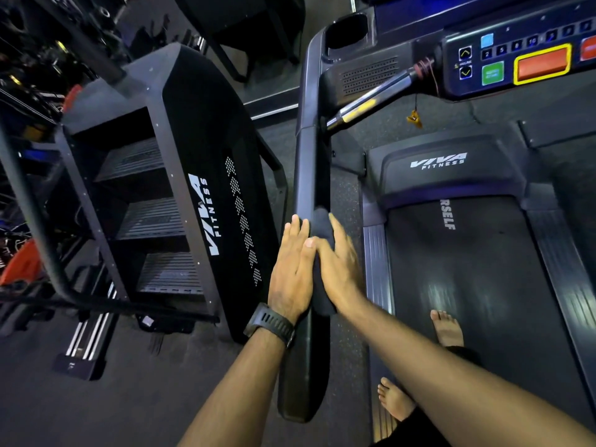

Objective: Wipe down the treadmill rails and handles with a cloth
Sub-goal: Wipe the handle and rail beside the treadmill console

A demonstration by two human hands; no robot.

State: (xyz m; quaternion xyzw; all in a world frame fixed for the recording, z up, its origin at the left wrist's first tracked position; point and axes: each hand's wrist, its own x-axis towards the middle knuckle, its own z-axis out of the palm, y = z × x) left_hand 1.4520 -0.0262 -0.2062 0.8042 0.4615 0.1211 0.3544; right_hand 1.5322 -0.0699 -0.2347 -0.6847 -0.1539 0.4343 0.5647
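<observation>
A dark cloth (320,230) lies draped over the treadmill's left side rail (311,162), a long black bar running from the console toward me. My left hand (292,272), with a black watch on the wrist, presses flat against the rail's left side, fingers straight. My right hand (338,264) presses the cloth from the right, fingers straight and slightly blurred. The two hands sandwich the cloth and rail between them. A chrome handle (371,100) angles from the rail up to the console.
The console (516,59) with coloured buttons sits at top right, a yellow safety clip (414,119) hanging below it. My bare feet (446,329) stand on the belt and side step. A black stair-climber machine (180,175) stands close on the left.
</observation>
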